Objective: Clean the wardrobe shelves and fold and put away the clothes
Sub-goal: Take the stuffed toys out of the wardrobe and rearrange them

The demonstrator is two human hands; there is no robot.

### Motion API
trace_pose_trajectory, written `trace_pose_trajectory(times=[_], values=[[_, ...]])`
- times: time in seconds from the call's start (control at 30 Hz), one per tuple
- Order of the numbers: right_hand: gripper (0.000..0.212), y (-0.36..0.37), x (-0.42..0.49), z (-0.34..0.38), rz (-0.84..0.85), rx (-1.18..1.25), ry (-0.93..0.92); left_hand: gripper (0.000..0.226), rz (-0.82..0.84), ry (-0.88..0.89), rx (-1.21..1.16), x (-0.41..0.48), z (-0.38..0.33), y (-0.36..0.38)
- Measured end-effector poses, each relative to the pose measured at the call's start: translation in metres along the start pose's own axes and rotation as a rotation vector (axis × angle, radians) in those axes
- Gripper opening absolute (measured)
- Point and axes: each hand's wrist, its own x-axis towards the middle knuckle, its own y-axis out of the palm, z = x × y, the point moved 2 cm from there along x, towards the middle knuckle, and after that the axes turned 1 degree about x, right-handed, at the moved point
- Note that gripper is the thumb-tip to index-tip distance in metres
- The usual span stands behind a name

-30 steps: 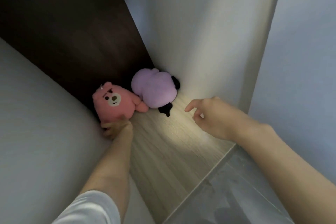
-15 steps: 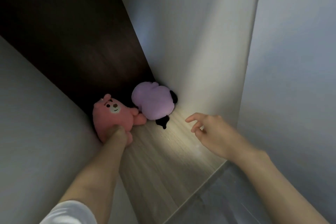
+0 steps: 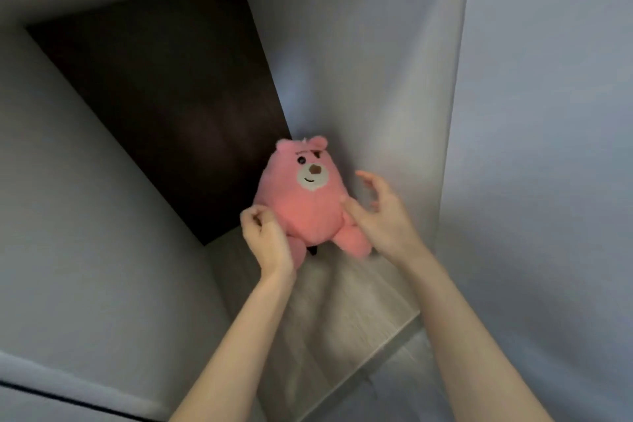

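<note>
On my feed I look into a wardrobe compartment: a pale wood-grain shelf [image 3: 342, 312] forms the floor, lit brightest near its front edge, with a dark brown back panel [image 3: 171, 106] behind it and smooth grey side walls on the left [image 3: 85, 181] and right [image 3: 359, 62]; a plain pale surface [image 3: 548, 147] fills the far right. The pink plush bear [image 3: 305, 199] is held upright above the back of the shelf, near the right side wall, its stitched face towards the camera. The left hand [image 3: 267, 236] has curled fingers gripping the bear's lower left side. The right hand [image 3: 380, 212] is spread, its thumb against the bear's other flank and its fingers apart from it. A small dark shape [image 3: 313, 250] shows under the bear; I cannot tell what it is
</note>
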Motion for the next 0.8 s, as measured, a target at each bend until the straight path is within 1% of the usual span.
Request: trace_pose_trajectory(times=[0.07,0.13,0.2,0.27,0.3,0.37,0.43,0.5,0.57,0.6,0.63,0.67,0.73,0.8], values=[[0.080,0.001,-0.004,0.001,-0.032,0.088,-0.003,0.019,0.099,0.075,-0.039,-0.014,-0.018,0.000],[0.104,-0.003,-0.008,0.001,-0.031,0.179,0.006,0.022,0.169,0.137,-0.078,-0.019,-0.031,-0.003],[0.116,-0.012,-0.010,0.007,0.002,0.272,0.019,0.028,0.183,0.156,-0.075,-0.022,-0.039,-0.007],[0.111,-0.018,-0.009,0.007,0.041,0.319,-0.019,0.031,0.189,0.145,-0.098,-0.019,-0.038,-0.012],[0.107,-0.018,-0.010,0.008,0.053,0.322,-0.042,0.032,0.219,0.125,-0.107,-0.019,-0.037,-0.013],[0.108,-0.017,-0.016,0.014,0.036,0.263,-0.045,0.032,0.276,0.095,-0.102,-0.018,-0.030,-0.016],[0.110,-0.016,-0.019,0.017,-0.005,0.146,-0.054,0.035,0.297,0.040,-0.102,-0.017,-0.022,-0.017],[0.097,-0.017,-0.023,0.024,-0.068,0.010,-0.077,0.034,0.287,0.019,-0.092,-0.020,-0.022,-0.014],[0.080,-0.017,-0.029,0.030,-0.169,-0.150,-0.095,0.021,0.270,-0.045,-0.076,-0.027,-0.024,-0.008],[0.074,-0.017,-0.032,0.033,-0.214,-0.234,-0.095,0.023,0.253,-0.096,-0.042,-0.029,-0.024,-0.005],[0.070,-0.018,-0.034,0.034,-0.246,-0.302,-0.091,0.031,0.230,-0.121,0.032,-0.027,-0.021,-0.002],[0.068,-0.020,-0.036,0.035,-0.255,-0.364,-0.076,0.042,0.202,-0.101,0.142,-0.022,-0.015,0.000],[0.068,-0.030,-0.037,0.033,-0.211,-0.513,-0.029,0.054,0.162,-0.057,0.342,-0.005,0.000,0.003],[0.071,-0.041,-0.040,0.029,-0.134,-0.688,-0.002,0.051,0.161,-0.104,0.429,0.014,0.021,0.006]])
